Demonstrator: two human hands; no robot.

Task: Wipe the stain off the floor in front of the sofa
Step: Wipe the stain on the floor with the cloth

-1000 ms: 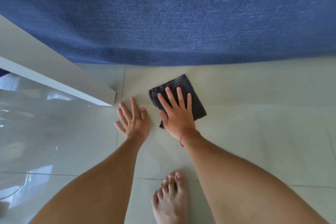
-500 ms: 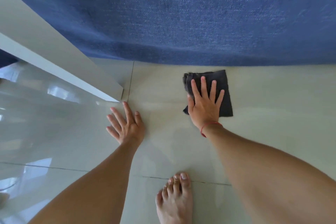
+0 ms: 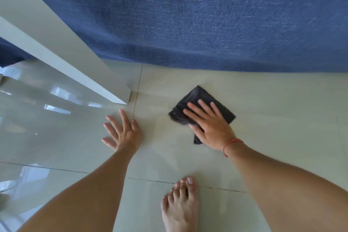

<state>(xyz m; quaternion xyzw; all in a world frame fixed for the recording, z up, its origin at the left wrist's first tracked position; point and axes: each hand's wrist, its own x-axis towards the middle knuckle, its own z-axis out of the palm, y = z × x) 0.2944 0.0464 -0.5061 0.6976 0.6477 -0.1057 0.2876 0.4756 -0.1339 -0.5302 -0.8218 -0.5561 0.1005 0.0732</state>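
Right hand (image 3: 211, 126) lies flat, palm down, on a folded dark grey cloth (image 3: 202, 107) — fingers extended and slightly spread, pressing rather than gripping. The cloth rests on the pale tiled floor (image 3: 282, 118), one corner pointing toward the blue fabric sofa (image 3: 207, 20), near its lower edge but apart from it. A red string bracelet (image 3: 230, 145) circles the right wrist. Left hand (image 3: 123, 132) is planted flat on the floor with fingers splayed, holding nothing, just beside a tile joint and near the corner of a white table panel (image 3: 56, 43). A bare foot (image 3: 181, 205) stands on the tiles between the forearms. No stain can be made out — the tile near the cloth shows only glare.
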